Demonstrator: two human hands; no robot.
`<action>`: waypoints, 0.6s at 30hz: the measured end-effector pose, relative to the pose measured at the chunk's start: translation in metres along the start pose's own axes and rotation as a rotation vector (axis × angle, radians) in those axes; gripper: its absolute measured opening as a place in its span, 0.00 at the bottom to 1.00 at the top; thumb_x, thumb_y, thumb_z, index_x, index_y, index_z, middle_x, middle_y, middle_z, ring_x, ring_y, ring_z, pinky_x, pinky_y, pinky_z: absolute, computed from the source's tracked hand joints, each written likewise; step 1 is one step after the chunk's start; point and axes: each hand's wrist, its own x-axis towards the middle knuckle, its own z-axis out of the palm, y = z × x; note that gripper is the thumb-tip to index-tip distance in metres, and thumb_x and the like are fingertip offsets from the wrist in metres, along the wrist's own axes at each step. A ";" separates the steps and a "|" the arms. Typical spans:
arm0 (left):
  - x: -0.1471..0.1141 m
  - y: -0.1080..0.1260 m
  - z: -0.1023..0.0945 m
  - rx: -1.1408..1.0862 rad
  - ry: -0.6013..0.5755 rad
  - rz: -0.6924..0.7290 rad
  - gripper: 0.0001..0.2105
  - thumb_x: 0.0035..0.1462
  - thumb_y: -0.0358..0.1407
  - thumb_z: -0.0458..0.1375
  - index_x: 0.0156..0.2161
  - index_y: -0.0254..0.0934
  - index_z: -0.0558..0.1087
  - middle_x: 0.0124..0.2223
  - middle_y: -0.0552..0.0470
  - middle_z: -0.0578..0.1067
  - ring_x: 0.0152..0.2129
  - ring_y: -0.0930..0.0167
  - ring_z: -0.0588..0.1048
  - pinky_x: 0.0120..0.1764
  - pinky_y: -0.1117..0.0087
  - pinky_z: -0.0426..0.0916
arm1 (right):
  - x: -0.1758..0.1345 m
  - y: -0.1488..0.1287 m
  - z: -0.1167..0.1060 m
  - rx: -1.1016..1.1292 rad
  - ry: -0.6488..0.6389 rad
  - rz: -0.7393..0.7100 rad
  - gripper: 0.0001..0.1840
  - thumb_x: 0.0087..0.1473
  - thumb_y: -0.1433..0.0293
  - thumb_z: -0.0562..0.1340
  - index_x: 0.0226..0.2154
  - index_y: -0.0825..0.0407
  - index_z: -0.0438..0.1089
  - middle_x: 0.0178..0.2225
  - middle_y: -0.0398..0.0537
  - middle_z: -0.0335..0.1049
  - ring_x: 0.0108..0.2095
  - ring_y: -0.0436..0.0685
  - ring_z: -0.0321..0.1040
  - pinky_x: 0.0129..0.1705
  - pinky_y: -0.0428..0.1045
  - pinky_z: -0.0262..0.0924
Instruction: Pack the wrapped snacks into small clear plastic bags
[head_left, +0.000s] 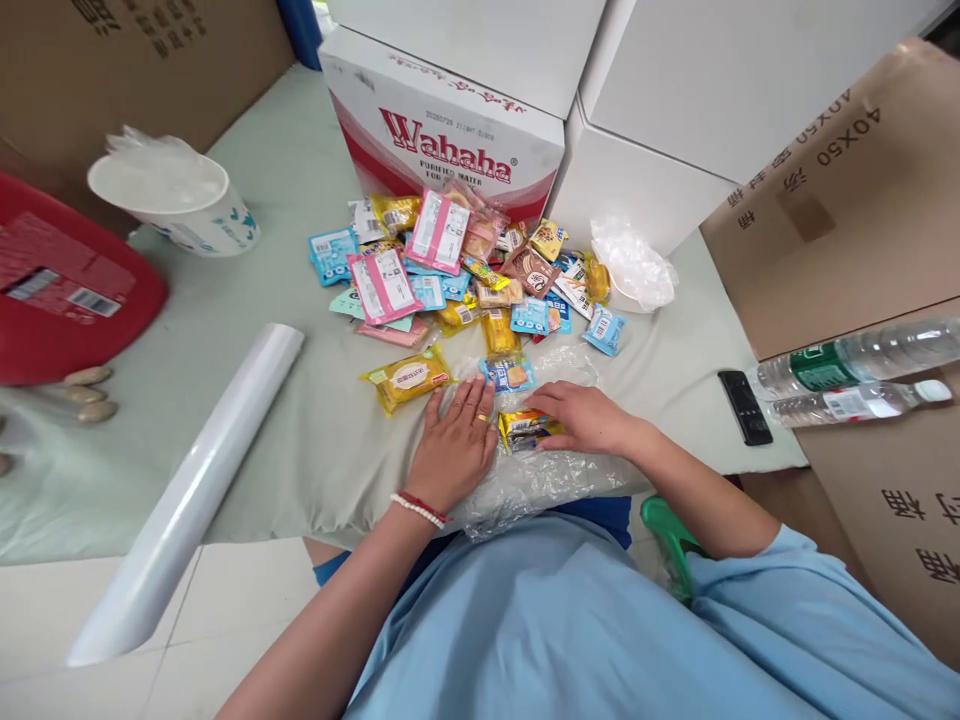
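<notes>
Here's the left hand, palm down near the front edge of the surface, fingers lightly spread, their tips right beside a blue snack packet! Over to the right hand: its fingers reach over the upper right of a yellow-and-blue snack packet, thumb at the lower right, though whether they're pinching it, I cannot tell! That packet lies between the two hands, on a crumpled clear plastic bag. A larger yellow snack packet sits just beyond the left fingers, and farther back, a heap of wrapped snacks fronts the Wahaha carton
</notes>
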 end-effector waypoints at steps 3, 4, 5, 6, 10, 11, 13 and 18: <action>0.001 0.001 0.000 0.022 -0.009 -0.006 0.29 0.72 0.38 0.43 0.74 0.29 0.54 0.74 0.38 0.59 0.72 0.56 0.58 0.72 0.43 0.44 | -0.006 -0.006 0.012 -0.080 0.009 -0.001 0.32 0.61 0.60 0.69 0.64 0.52 0.68 0.60 0.59 0.70 0.56 0.68 0.67 0.52 0.58 0.67; 0.002 0.001 0.000 0.031 -0.014 -0.007 0.29 0.72 0.38 0.43 0.74 0.28 0.54 0.74 0.37 0.59 0.72 0.56 0.58 0.72 0.43 0.44 | -0.008 -0.006 0.016 -0.097 0.034 -0.013 0.30 0.62 0.61 0.68 0.63 0.52 0.68 0.60 0.59 0.69 0.55 0.68 0.66 0.52 0.58 0.67; 0.002 0.002 0.000 0.040 -0.020 -0.009 0.29 0.72 0.38 0.43 0.73 0.27 0.54 0.74 0.37 0.59 0.72 0.56 0.58 0.72 0.43 0.44 | -0.009 -0.006 0.019 -0.109 0.062 -0.034 0.28 0.63 0.62 0.68 0.63 0.52 0.69 0.60 0.59 0.68 0.55 0.67 0.65 0.52 0.59 0.67; 0.002 0.002 -0.001 0.048 -0.024 -0.011 0.29 0.72 0.38 0.43 0.73 0.27 0.54 0.74 0.37 0.58 0.72 0.56 0.57 0.72 0.44 0.43 | -0.010 -0.004 0.021 -0.119 0.089 -0.060 0.27 0.63 0.62 0.67 0.62 0.51 0.69 0.61 0.58 0.68 0.54 0.67 0.65 0.53 0.59 0.66; 0.000 0.003 -0.004 0.067 -0.032 -0.024 0.29 0.73 0.40 0.44 0.73 0.30 0.55 0.74 0.38 0.57 0.72 0.56 0.56 0.72 0.43 0.45 | -0.015 0.005 0.029 -0.108 0.151 -0.131 0.24 0.64 0.63 0.66 0.61 0.51 0.71 0.56 0.57 0.71 0.50 0.65 0.64 0.52 0.58 0.66; -0.002 0.003 -0.005 0.072 -0.032 -0.030 0.28 0.73 0.40 0.44 0.73 0.31 0.56 0.74 0.39 0.57 0.72 0.56 0.56 0.72 0.42 0.45 | -0.016 0.007 0.031 -0.095 0.157 -0.138 0.24 0.65 0.63 0.66 0.61 0.51 0.71 0.55 0.57 0.71 0.50 0.64 0.65 0.52 0.58 0.67; -0.006 0.001 -0.006 0.077 -0.034 -0.033 0.28 0.73 0.42 0.44 0.73 0.33 0.57 0.74 0.40 0.57 0.72 0.55 0.57 0.71 0.40 0.44 | -0.018 0.011 0.031 -0.056 0.153 -0.146 0.24 0.65 0.63 0.65 0.62 0.50 0.70 0.55 0.58 0.72 0.51 0.64 0.66 0.53 0.59 0.66; -0.013 -0.004 -0.006 0.047 -0.028 -0.015 0.29 0.73 0.43 0.46 0.74 0.36 0.55 0.74 0.40 0.59 0.71 0.54 0.60 0.71 0.38 0.45 | 0.005 0.019 -0.005 0.131 0.080 -0.060 0.23 0.65 0.56 0.65 0.58 0.49 0.74 0.53 0.54 0.77 0.50 0.63 0.74 0.49 0.54 0.68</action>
